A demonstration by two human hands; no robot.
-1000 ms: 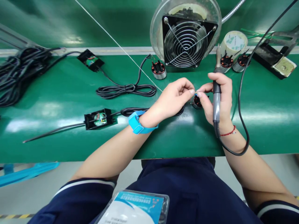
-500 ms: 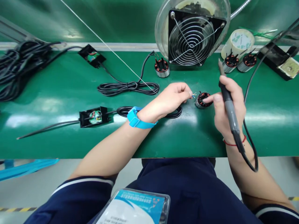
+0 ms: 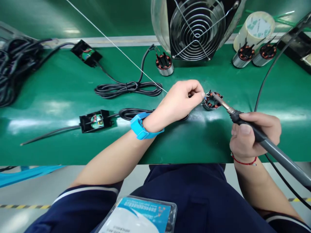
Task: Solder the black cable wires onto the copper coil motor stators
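Note:
My left hand [image 3: 182, 98], with a blue band on its wrist, pinches thin wire ends [image 3: 206, 95] against the left rim of a motor stator [image 3: 211, 105] with copper windings. My right hand [image 3: 255, 134] is closed around the grey handle of a soldering iron [image 3: 279, 150]. The iron slants up to the left, its tip over the stator's upper rim among the windings; whether it touches a wire, I cannot make out. A coiled black cable [image 3: 128, 113] runs partly hidden beneath my left forearm and hand. A thin pale strand [image 3: 114, 43] passes from the upper left behind my left hand.
Behind my hands stands a fan with a wire guard [image 3: 197, 35]. One stator [image 3: 164, 66] with a cable is to its left, and two more stators [image 3: 244, 56] are by a tape roll [image 3: 259, 27]. Open black boxes [image 3: 94, 121] and bundled cables [image 3: 14, 71] lie left.
My right hand has turned the soldering iron from pointing up and away to pointing at the stator, and its fingers left the stator. My left hand has brought the wire ends onto the stator's rim.

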